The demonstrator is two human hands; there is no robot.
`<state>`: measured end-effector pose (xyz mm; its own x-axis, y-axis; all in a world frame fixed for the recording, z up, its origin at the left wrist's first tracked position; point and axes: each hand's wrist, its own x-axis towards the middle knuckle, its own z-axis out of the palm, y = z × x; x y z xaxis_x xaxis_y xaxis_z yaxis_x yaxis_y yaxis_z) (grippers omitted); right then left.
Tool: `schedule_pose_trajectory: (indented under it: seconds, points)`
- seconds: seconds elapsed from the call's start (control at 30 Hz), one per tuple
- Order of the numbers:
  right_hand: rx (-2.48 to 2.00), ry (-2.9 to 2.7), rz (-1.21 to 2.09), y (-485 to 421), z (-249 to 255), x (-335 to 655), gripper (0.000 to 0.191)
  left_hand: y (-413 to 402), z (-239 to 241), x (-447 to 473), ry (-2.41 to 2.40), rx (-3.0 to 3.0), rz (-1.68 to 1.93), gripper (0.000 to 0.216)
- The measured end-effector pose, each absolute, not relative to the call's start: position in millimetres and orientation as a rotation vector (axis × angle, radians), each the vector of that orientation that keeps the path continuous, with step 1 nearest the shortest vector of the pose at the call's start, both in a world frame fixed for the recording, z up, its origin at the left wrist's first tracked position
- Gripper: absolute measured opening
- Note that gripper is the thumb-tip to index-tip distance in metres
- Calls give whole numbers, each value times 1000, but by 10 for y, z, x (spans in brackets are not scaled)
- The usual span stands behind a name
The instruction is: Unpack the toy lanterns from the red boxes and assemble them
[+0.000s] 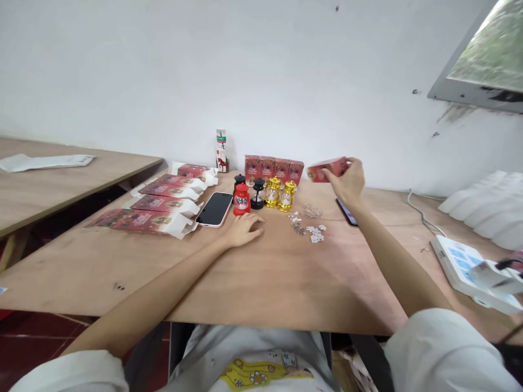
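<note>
Red box (327,169), grasped at one end by the fingers of the right hand (349,182) and held tilted above the table (286,272), just right of a row of four upright boxes (273,167). Left hand (244,228) lies released, palm down on the table, with a red lantern (241,200) just beyond its fingertips, a phone (214,209) to its left and small white pieces (312,231) to its right.

My left hand (245,228) lies palm down, fingers loosely spread, forearm stretched forward. My right hand (349,182) is lifted farther out on a nearly straight arm, fingers and thumb closed in a grip.
</note>
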<state>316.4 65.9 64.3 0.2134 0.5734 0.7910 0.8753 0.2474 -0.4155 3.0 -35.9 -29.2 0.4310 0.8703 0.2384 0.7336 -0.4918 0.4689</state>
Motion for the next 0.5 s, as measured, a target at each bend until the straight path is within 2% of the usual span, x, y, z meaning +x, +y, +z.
schedule_pose_trajectory:
  seconds: [0.13, 0.27, 0.37, 0.5]
  points:
    - [-1218, -1183, 104, 111, 451, 2967, 55, -381, -293, 40, 1100, 1968, 924, 44]
    - [-1077, -1317, 563, -396, -1, 2473, 45, -396, -339, 85, 850, 1571, 1121, 63]
    - [-1051, -1475, 693, -610, -262, 2212, 45, -397, -354, 86, 807, 1373, 1171, 68]
    - [-1089, -1451, 741, -660, -390, 2178, 46, -399, -302, 58, 825, 1323, 1018, 64]
